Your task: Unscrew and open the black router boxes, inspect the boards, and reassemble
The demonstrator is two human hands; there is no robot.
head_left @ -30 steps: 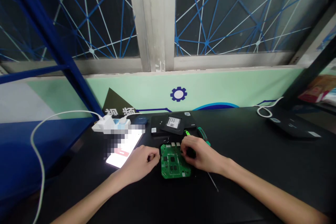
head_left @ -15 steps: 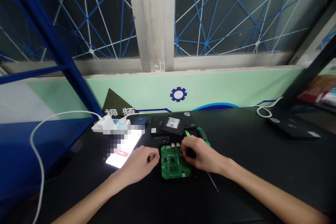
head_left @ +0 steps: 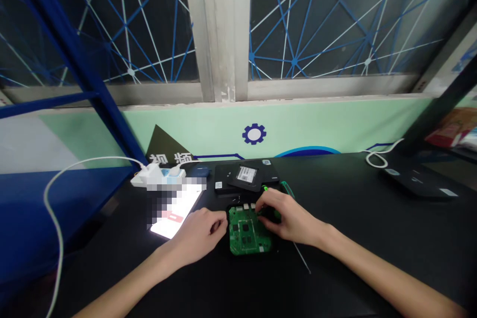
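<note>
On the desk (head_left: 354, 208), a circuit board (head_left: 248, 231) is steadied by the curled left hand (head_left: 197, 236). Any grip by the right hand (head_left: 288, 218) — if there is one — is hidden.

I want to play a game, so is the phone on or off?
It is on: the phone has a bright, glowing screen, though part of it is blurred, and it lies beside the left hand.

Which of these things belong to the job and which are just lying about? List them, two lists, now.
Job: green circuit board; left hand at its edge; right hand over its far corner; green-handled screwdriver.
Lying about: black labelled drive; lit phone; white power strip; white cable; flat black device.
</note>
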